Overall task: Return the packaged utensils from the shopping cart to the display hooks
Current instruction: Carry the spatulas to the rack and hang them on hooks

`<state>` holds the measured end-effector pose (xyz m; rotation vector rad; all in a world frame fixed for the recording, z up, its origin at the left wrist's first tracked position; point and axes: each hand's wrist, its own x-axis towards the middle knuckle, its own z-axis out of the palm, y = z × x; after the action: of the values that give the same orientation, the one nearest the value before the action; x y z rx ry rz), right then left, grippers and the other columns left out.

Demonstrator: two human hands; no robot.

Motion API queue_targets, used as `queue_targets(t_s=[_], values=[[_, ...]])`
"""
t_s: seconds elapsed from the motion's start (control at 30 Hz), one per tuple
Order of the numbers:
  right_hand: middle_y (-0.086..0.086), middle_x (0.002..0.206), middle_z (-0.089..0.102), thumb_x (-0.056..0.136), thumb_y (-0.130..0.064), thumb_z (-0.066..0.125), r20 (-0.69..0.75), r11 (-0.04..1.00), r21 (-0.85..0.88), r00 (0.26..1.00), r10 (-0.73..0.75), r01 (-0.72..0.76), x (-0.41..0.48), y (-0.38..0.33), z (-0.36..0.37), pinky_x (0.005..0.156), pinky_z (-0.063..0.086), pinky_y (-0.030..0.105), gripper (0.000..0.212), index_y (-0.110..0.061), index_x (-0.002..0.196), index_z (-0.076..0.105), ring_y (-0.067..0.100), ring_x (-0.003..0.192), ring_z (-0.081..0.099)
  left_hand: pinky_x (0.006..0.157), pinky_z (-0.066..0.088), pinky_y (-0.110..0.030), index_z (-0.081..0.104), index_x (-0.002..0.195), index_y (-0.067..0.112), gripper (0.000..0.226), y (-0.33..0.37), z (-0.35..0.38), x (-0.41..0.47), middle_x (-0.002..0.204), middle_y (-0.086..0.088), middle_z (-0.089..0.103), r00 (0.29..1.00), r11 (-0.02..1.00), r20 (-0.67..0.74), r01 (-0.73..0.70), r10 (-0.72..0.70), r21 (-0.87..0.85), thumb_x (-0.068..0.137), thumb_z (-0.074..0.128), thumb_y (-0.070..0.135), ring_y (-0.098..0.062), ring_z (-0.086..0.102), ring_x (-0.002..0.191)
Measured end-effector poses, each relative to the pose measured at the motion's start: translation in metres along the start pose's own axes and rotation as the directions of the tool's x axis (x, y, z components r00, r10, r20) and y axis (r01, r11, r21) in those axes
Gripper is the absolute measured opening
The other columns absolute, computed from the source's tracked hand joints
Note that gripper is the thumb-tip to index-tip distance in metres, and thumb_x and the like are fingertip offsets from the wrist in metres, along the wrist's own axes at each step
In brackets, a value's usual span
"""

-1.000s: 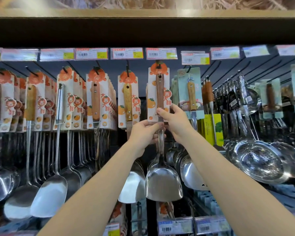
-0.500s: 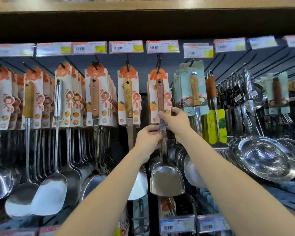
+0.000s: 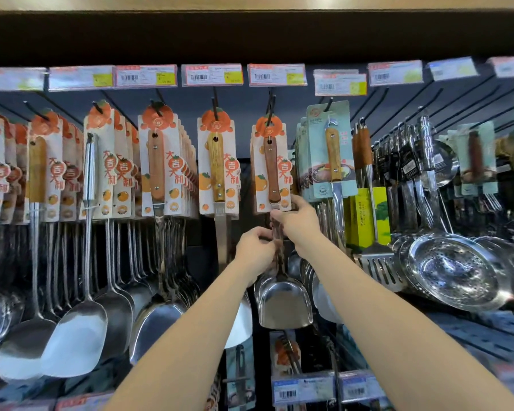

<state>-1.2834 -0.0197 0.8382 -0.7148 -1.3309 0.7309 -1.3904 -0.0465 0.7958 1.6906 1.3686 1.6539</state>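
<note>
A packaged spatula (image 3: 272, 170) with a brown wooden handle and an orange-and-white card hangs from a black display hook (image 3: 270, 105) at the centre. Its steel blade (image 3: 284, 305) dangles below. My right hand (image 3: 296, 218) pinches the bottom of the card and handle. Just below and to the left, my left hand (image 3: 254, 252) is closed around the metal shaft. The shopping cart is out of view.
Rows of similar carded spatulas (image 3: 158, 164) and ladles (image 3: 74, 330) hang left of it. Teal-carded utensils (image 3: 331, 149), a slotted turner (image 3: 377, 268) and steel strainers (image 3: 454, 271) hang on the right. Price tags (image 3: 275, 74) line the rail above, under a dark shelf.
The spatula's card has settled lower on the hook. Both hands have slid down with it, the left one along the shaft. The view has tilted slightly upward.
</note>
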Motion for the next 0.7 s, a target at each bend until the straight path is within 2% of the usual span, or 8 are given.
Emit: queue_targets(t_s=[0.1, 0.17, 0.3, 0.43, 0.5, 0.57, 0.63, 0.7], values=[[0.001, 0.112, 0.075, 0.092, -0.007, 0.072, -0.021, 0.999, -0.032, 1.000, 0.004, -0.005, 0.003, 0.004, 0.005, 0.099, 0.058, 0.050, 0.040, -0.020, 0.129, 0.066, 0.025, 0.108, 0.071, 0.080, 0.063, -0.052, 0.069, 0.090, 0.023, 0.003, -0.003, 0.004, 0.008, 0.088, -0.010, 0.077, 0.999, 0.999, -0.052, -0.002, 0.004, 0.041, 0.088, 0.070, 0.021, -0.028, 0.073, 0.081], [-0.003, 0.105, 0.073, 0.094, -0.008, 0.071, -0.012, 0.999, -0.052, 1.000, 0.012, -0.012, 0.005, 0.003, 0.009, 0.098, 0.058, 0.047, 0.035, -0.020, 0.127, 0.066, 0.024, 0.108, 0.070, 0.081, 0.062, -0.044, 0.070, 0.090, 0.025, 0.002, -0.003, 0.004, 0.008, 0.087, -0.002, 0.075, 0.994, 0.994, -0.110, 0.001, 0.011, 0.111, 0.088, 0.070, 0.023, -0.025, 0.072, 0.085], [-0.013, 0.095, 0.062, 0.094, -0.011, 0.072, -0.032, 0.985, -0.171, 0.999, -0.020, 0.014, 0.004, 0.001, 0.011, 0.102, 0.054, 0.043, 0.037, -0.019, 0.129, 0.063, 0.019, 0.108, 0.064, 0.082, 0.056, -0.034, 0.068, 0.107, 0.023, 0.017, -0.006, 0.003, 0.009, 0.094, 0.006, 0.072, 0.984, 0.989, -0.175, 0.000, 0.027, 0.151, 0.091, 0.072, 0.027, -0.018, 0.067, 0.093], [0.001, 0.116, 0.070, 0.094, -0.014, 0.071, -0.029, 0.901, -0.412, 0.987, -0.160, 0.134, -0.011, 0.009, 0.004, 0.098, 0.047, 0.028, 0.042, -0.018, 0.134, 0.059, 0.019, 0.109, 0.065, 0.080, 0.052, -0.031, 0.059, 0.121, 0.022, 0.034, -0.010, 0.001, 0.002, 0.093, 0.009, 0.068, 0.962, 0.985, -0.240, -0.102, 0.134, 0.140, 0.091, 0.073, 0.028, -0.015, 0.067, 0.094], [0.004, 0.127, 0.069, 0.095, -0.012, 0.069, -0.040, 0.880, -0.434, 0.972, -0.231, 0.191, -0.022, 0.012, 0.001, 0.101, 0.047, 0.031, 0.046, -0.018, 0.140, 0.058, 0.021, 0.117, 0.064, 0.085, 0.056, -0.035, 0.059, 0.119, 0.025, 0.032, -0.009, -0.001, -0.003, 0.104, 0.006, 0.067, 0.935, 0.962, -0.262, -0.192, 0.240, 0.195, 0.090, 0.072, 0.031, -0.016, 0.067, 0.098], [0.005, 0.135, 0.067, 0.097, -0.013, 0.067, -0.023, 0.858, -0.467, 0.966, -0.256, 0.216, -0.032, 0.015, -0.001, 0.106, 0.046, 0.035, 0.048, -0.019, 0.143, 0.057, 0.023, 0.125, 0.062, 0.089, 0.057, -0.037, 0.060, 0.118, 0.027, 0.028, -0.008, -0.006, -0.009, 0.112, 0.005, 0.064, 0.909, 0.907, -0.221, -0.274, 0.352, 0.318, 0.091, 0.069, 0.030, -0.015, 0.065, 0.102], [0.005, 0.138, 0.066, 0.098, -0.013, 0.064, 0.020, 0.818, -0.526, 0.965, -0.263, 0.234, -0.041, 0.017, -0.005, 0.109, 0.045, 0.035, 0.049, -0.017, 0.147, 0.055, 0.023, 0.129, 0.061, 0.090, 0.056, -0.038, 0.060, 0.119, 0.027, 0.028, -0.008, -0.013, -0.016, 0.116, 0.005, 0.062, 0.884, 0.810, -0.106, -0.362, 0.455, 0.461, 0.093, 0.065, 0.025, -0.016, 0.062, 0.106], [0.006, 0.142, 0.065, 0.099, -0.010, 0.061, 0.045, 0.782, -0.574, 0.963, -0.266, 0.243, -0.050, 0.017, -0.011, 0.112, 0.043, 0.035, 0.050, -0.014, 0.149, 0.054, 0.024, 0.132, 0.059, 0.091, 0.055, -0.040, 0.059, 0.122, 0.026, 0.030, -0.009, -0.018, -0.021, 0.118, 0.004, 0.062, 0.865, 0.741, -0.023, -0.416, 0.501, 0.527, 0.092, 0.062, 0.022, -0.017, 0.061, 0.108]])
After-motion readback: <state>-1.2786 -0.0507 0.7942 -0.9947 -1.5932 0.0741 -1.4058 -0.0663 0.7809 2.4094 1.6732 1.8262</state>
